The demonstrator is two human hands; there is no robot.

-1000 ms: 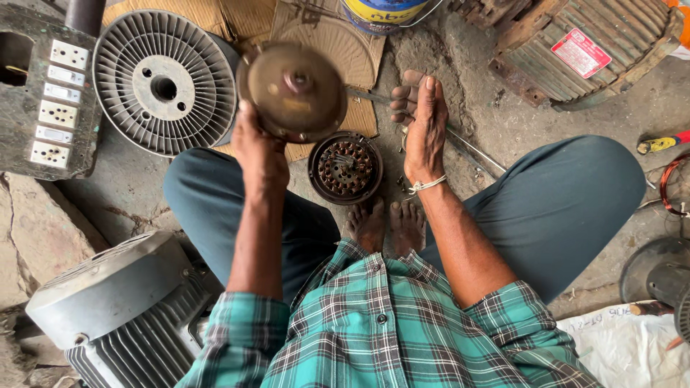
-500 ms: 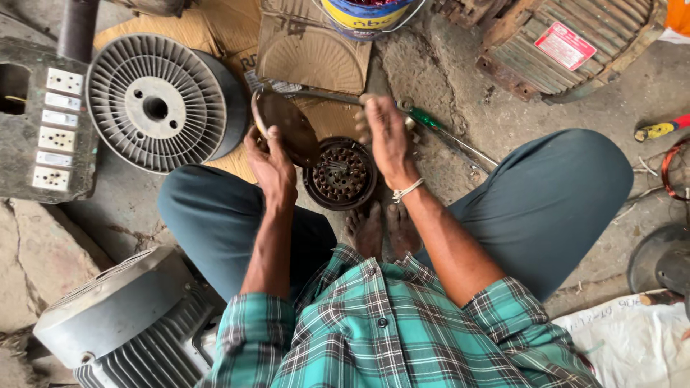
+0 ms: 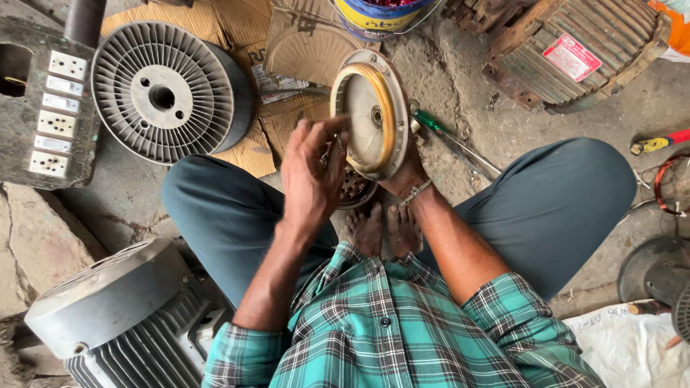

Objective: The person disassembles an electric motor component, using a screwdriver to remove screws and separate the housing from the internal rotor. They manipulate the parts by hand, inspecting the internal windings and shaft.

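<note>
Item: round metal end cover (image 3: 370,115), centre frame, tilted on edge above the wound stator (image 3: 353,188) on the floor. My right hand (image 3: 404,172) grips its lower rim; left hand (image 3: 310,179), fingers loosely spread, touches its face. Risk, I judge: one-handed hold slips, cover drops onto windings or my feet (image 3: 381,228).

Bare concrete floor (image 3: 460,79) lies open ahead between the ribbed spool (image 3: 165,90) on the left and rusty motor (image 3: 575,50) on the right, though a screwdriver (image 3: 449,140) crosses it.

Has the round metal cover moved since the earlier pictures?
Yes. The round metal cover was lowered toward the motor part on the floor, then raised and turned on edge, held by the right hand.
</note>
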